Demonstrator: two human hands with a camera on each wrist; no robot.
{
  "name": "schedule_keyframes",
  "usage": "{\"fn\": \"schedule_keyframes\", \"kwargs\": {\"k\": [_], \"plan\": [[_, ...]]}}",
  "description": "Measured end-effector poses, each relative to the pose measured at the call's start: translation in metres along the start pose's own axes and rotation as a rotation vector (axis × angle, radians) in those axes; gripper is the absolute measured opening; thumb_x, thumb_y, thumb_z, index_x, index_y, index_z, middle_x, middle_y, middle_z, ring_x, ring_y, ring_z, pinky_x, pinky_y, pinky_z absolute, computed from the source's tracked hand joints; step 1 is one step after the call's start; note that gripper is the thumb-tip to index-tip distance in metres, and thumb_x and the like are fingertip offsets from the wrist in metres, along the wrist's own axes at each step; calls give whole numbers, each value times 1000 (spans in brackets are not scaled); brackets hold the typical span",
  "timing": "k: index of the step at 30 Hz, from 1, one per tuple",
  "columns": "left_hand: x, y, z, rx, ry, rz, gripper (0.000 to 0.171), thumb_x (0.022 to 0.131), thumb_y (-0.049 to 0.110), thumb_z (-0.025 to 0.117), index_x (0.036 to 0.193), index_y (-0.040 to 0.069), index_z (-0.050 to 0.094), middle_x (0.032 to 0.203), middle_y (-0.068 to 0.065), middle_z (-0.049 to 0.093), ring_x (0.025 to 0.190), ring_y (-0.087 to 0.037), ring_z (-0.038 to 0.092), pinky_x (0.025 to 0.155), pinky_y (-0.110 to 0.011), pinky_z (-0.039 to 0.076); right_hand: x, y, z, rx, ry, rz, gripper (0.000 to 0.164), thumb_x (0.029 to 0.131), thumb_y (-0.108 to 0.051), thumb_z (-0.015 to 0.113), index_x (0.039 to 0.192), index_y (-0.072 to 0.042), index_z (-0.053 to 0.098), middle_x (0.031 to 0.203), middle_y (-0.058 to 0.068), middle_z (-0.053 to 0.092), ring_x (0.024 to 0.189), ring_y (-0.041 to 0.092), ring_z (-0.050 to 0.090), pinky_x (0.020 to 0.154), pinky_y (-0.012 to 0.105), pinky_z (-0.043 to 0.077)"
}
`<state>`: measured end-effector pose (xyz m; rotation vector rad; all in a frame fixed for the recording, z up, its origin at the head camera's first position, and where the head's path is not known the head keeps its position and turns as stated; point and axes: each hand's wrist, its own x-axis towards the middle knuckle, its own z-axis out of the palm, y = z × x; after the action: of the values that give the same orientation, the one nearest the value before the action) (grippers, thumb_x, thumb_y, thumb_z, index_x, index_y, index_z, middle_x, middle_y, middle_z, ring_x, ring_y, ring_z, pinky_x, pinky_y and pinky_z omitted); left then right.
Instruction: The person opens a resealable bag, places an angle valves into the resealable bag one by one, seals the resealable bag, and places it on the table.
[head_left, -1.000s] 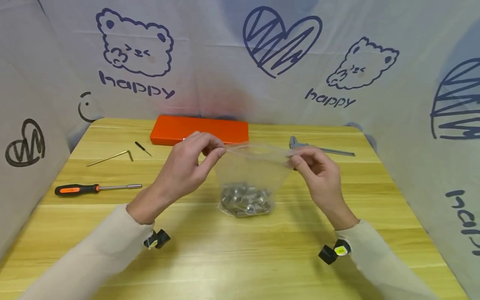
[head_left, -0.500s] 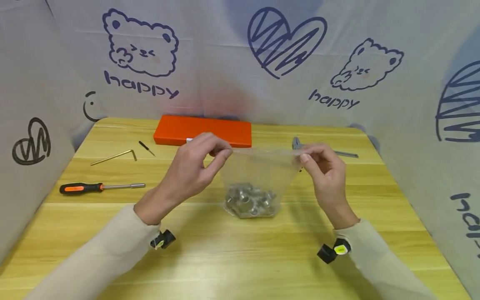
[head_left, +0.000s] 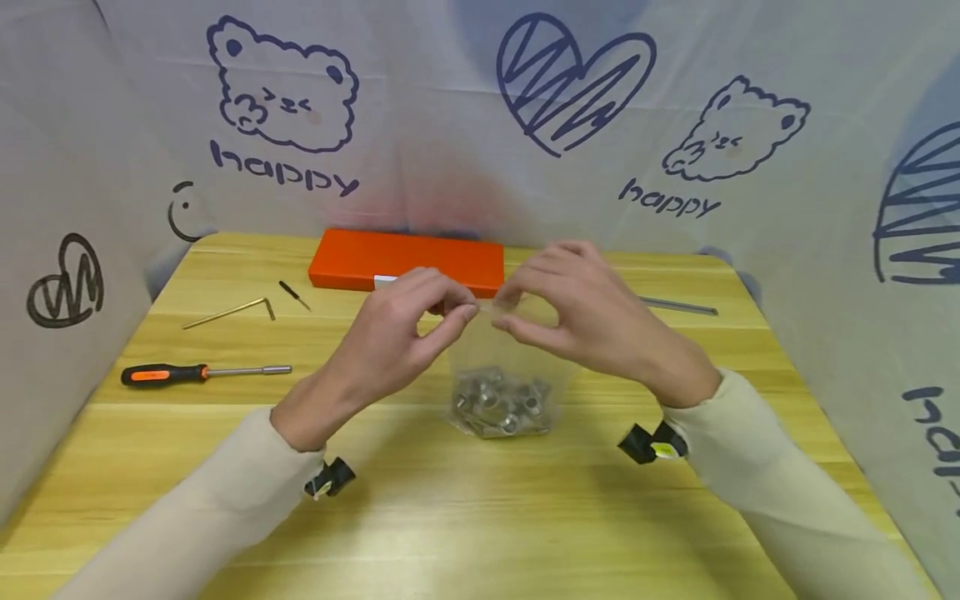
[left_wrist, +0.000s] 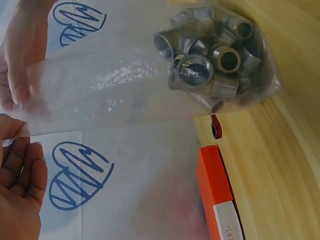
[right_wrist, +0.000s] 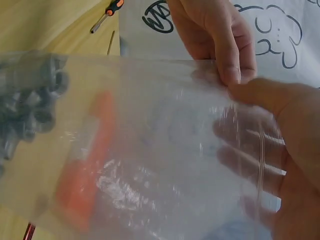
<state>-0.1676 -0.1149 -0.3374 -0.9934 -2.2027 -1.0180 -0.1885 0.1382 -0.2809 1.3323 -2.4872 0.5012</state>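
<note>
A clear zip bag (head_left: 517, 354) hangs upright over the middle of the table, with several shiny metal pipe fittings (left_wrist: 220, 60) bunched in its bottom. My left hand (head_left: 378, 350) pinches the bag's top left corner between thumb and forefinger. Right beside it, my right hand (head_left: 607, 325) has thumb and fingers at the top edge. In the right wrist view, the right thumb (right_wrist: 265, 95) lies on the near side of the plastic, and the fingers show through from behind. Both thumb tips nearly meet there. The right hand covers part of the bag's mouth in the head view.
An orange-red box (head_left: 420, 254) lies at the table's back. To the left are a screwdriver (head_left: 168, 375) with a black and orange handle, a brass-coloured hex key (head_left: 228, 313) and a small black screwdriver (head_left: 294, 295). A grey caliper (head_left: 678, 306) lies partly hidden behind my right hand.
My right hand has left the bag's top right corner and moved left along the top edge to my left hand. The left hand keeps its pinch, having shifted slightly right.
</note>
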Motion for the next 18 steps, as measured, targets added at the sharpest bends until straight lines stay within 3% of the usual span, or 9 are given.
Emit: {"fn": "schedule_keyframes", "kwargs": {"k": [3,10,18], "plan": [[-3,-3,-1,-24,0,-13,5,102,10,77,106,7,77,97,-3,74,90,-16,66,83,-31,58,6,-3,4,-8,-20,5,9,101,-21,80,103,-13,79,101,0,80,104,25,71,120,60,38],[-3,-6,-1,-70,-24,-55,6,101,11,79,107,9,79,97,-1,76,89,-14,66,82,-35,58,5,-1,9,80,-5,41,4,100,-16,79,102,-12,79,98,0,79,100,24,70,120,60,38],[-4,-7,4,-63,8,-4,4,101,5,76,105,7,77,95,-4,75,87,-16,66,82,-32,58,6,-3,15,107,28,46,3,100,-13,74,97,-12,76,94,-1,77,99,23,71,121,61,38]]}}
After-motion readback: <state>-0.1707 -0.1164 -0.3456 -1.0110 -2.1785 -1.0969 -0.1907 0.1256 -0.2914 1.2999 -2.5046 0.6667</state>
